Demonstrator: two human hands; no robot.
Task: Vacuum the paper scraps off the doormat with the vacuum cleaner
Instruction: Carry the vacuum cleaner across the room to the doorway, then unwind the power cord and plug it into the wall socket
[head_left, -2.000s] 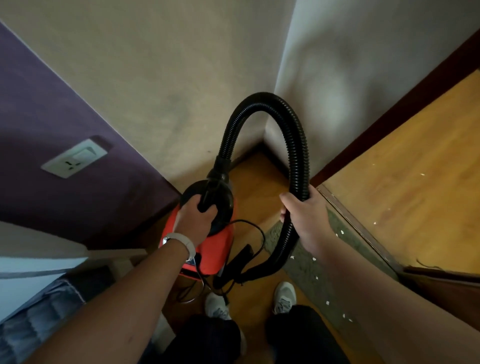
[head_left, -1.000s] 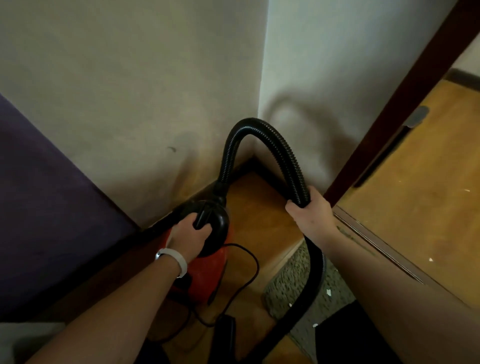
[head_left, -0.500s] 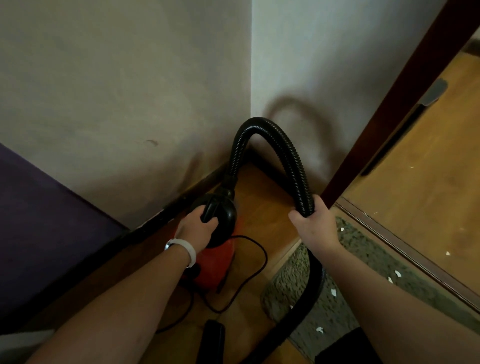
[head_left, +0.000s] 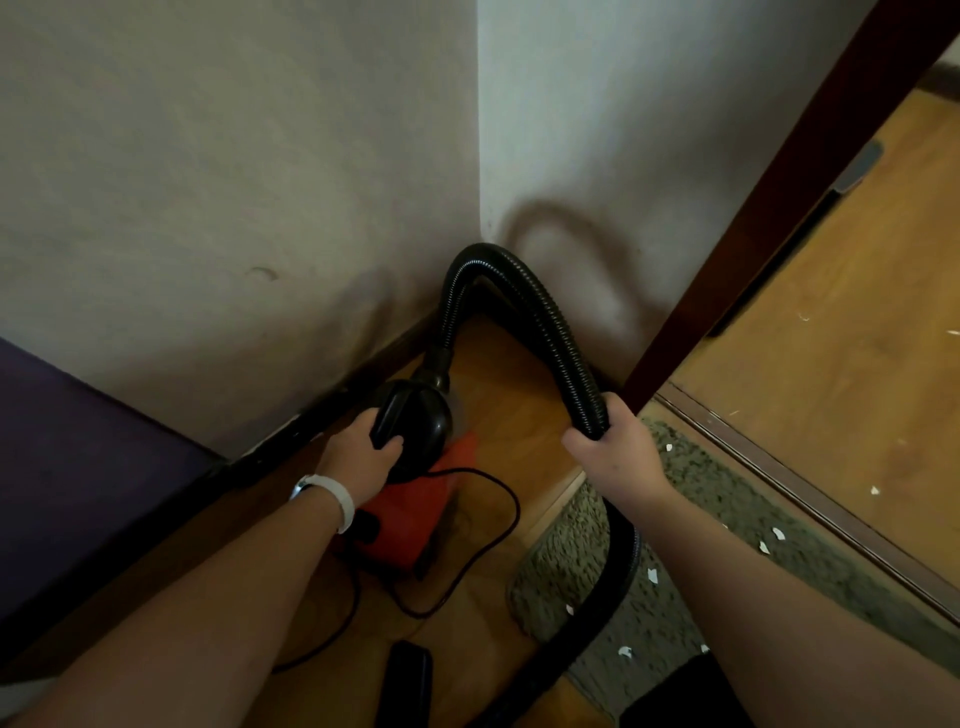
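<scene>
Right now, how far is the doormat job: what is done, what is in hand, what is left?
Done: the vacuum cleaner is beside the doormat. In hand: the left hand grips its handle, the right hand grips the hose. Left: all the suction work; white paper scraps lie across the doormat.

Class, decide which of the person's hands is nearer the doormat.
Right. The right hand grips the hose just over the doormat edge; the left hand holds the vacuum cleaner by its handle, across bare floor from it.
</scene>
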